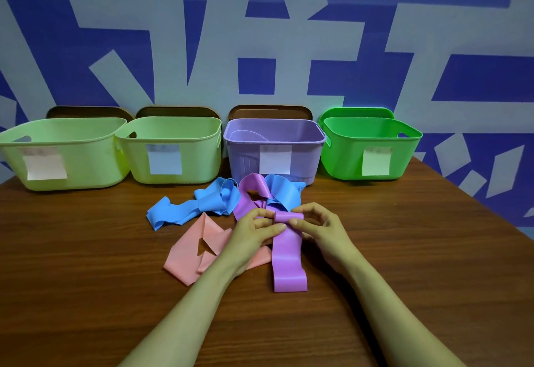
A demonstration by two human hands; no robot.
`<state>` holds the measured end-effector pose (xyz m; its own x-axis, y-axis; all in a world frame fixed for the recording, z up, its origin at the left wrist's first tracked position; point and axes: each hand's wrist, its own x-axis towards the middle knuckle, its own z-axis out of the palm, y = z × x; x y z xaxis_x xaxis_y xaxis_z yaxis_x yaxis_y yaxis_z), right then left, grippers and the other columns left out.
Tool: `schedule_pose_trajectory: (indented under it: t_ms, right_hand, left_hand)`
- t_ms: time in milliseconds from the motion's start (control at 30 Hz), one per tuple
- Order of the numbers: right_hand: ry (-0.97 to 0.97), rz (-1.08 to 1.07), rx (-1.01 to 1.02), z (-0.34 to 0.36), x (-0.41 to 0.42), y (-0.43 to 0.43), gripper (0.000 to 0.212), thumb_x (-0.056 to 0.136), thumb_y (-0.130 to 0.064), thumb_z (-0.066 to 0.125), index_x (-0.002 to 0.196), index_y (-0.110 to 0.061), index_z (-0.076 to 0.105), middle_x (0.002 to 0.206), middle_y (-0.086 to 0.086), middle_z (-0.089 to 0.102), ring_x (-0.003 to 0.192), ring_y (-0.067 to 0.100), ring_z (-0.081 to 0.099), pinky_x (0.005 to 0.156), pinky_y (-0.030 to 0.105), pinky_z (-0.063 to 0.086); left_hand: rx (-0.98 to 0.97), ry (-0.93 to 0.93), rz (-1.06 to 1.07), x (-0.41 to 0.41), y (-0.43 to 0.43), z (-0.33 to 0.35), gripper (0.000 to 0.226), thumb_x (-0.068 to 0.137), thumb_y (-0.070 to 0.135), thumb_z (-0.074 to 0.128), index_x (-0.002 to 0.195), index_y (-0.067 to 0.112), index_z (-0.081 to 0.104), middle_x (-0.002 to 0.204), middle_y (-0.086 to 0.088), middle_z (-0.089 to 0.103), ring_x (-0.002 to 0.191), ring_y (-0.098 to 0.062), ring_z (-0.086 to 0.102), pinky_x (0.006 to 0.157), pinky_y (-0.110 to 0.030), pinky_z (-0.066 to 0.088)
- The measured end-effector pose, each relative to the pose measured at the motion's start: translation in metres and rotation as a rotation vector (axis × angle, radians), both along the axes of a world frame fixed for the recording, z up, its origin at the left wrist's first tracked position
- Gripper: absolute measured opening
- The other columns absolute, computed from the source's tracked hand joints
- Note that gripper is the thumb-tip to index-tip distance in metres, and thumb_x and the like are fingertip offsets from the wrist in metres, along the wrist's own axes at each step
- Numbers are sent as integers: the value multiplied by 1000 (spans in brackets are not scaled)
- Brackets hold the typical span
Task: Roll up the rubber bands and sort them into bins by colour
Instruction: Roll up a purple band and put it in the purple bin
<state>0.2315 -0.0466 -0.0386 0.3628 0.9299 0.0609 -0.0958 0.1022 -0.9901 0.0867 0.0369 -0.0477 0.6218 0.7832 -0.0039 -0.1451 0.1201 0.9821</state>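
A purple rubber band (287,259) lies flat on the wooden table, its far end curled into a small roll. My left hand (254,230) and my right hand (320,228) pinch that roll from either side. A second purple band (251,190) sits loose just beyond, tangled with blue bands (185,210). A pink band (193,251) lies folded under my left wrist. Along the wall stand two pale green bins (66,135) (173,132), a purple bin (274,132) and a bright green bin (372,132), each with a paper label.
Brown lids (268,112) lean behind the bins, and a green lid behind the bright green bin. The table's right edge (491,216) runs diagonally toward the blue patterned wall.
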Motion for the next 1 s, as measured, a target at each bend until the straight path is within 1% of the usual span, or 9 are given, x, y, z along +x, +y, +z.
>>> schedule_pose_trajectory:
  t_ms: [67, 200, 367, 500, 533, 600, 700, 833, 1000]
  right_hand:
    - [0, 22, 13, 1, 0, -1, 22, 80, 3, 70, 99, -3, 62, 91, 11, 71, 82, 16, 66, 71, 24, 54]
    - [-11, 31, 26, 1, 1, -3, 25, 76, 11, 69, 96, -2, 62, 91, 15, 68, 83, 19, 66, 74, 26, 55]
    - [-76, 34, -11, 2, 0, -2, 27, 74, 12, 71, 94, -5, 64, 96, 17, 68, 87, 22, 66, 76, 29, 55]
    - [0, 39, -24, 0, -1, 1, 42, 75, 10, 72, 110, -8, 60, 93, 7, 67, 79, 12, 67, 71, 23, 54]
    - [21, 35, -35, -1, -1, 2, 41, 77, 4, 73, 113, -9, 59, 94, 5, 66, 80, 11, 67, 72, 23, 54]
    - [55, 56, -60, 0, -2, 2, 22, 84, -8, 69, 106, -9, 63, 94, 5, 66, 82, 12, 67, 73, 23, 54]
    - [46, 79, -84, 1, -2, 0, 7, 89, -13, 64, 94, -8, 66, 88, 5, 68, 77, 12, 66, 72, 22, 53]
    - [60, 42, -47, 1, -1, 0, 10, 86, -10, 66, 96, -7, 66, 89, 10, 69, 78, 16, 66, 67, 23, 53]
    - [77, 4, 2, 3, -2, 0, 21, 87, -5, 65, 107, 0, 61, 93, 10, 70, 80, 20, 65, 66, 25, 55]
  left_hand:
    - [1, 1, 3, 0, 0, 0, 28, 81, 0, 70, 104, 11, 58, 100, -9, 71, 91, -18, 70, 76, -25, 55]
    - [40, 17, 16, 0, 1, -2, 29, 78, 7, 74, 102, 12, 60, 103, -10, 68, 98, -21, 67, 83, -29, 54]
    - [27, -15, 36, 0, -1, -2, 14, 83, 7, 69, 93, 12, 61, 91, -8, 66, 86, -18, 66, 73, -25, 53]
    - [64, -2, 75, 0, 2, -2, 20, 78, 4, 73, 89, 18, 64, 92, -3, 63, 90, -16, 63, 76, -26, 51]
    - [72, -6, 80, 0, 2, -2, 21, 77, 4, 74, 88, 20, 64, 93, -2, 63, 89, -15, 63, 76, -25, 51]
    - [83, -17, 79, 0, 2, -2, 23, 76, 4, 75, 88, 21, 66, 96, -3, 63, 89, -15, 63, 76, -26, 51]
    - [95, -17, 72, -2, 2, -4, 25, 74, 2, 76, 88, 20, 66, 99, -6, 64, 92, -15, 64, 77, -27, 53]
    - [70, 9, 60, -1, 1, -4, 32, 76, 9, 76, 102, 20, 62, 109, -8, 65, 103, -18, 64, 85, -29, 54]
    - [-14, 4, -25, 1, -1, -2, 31, 79, -1, 71, 106, 9, 58, 101, -15, 70, 94, -22, 68, 83, -30, 54]
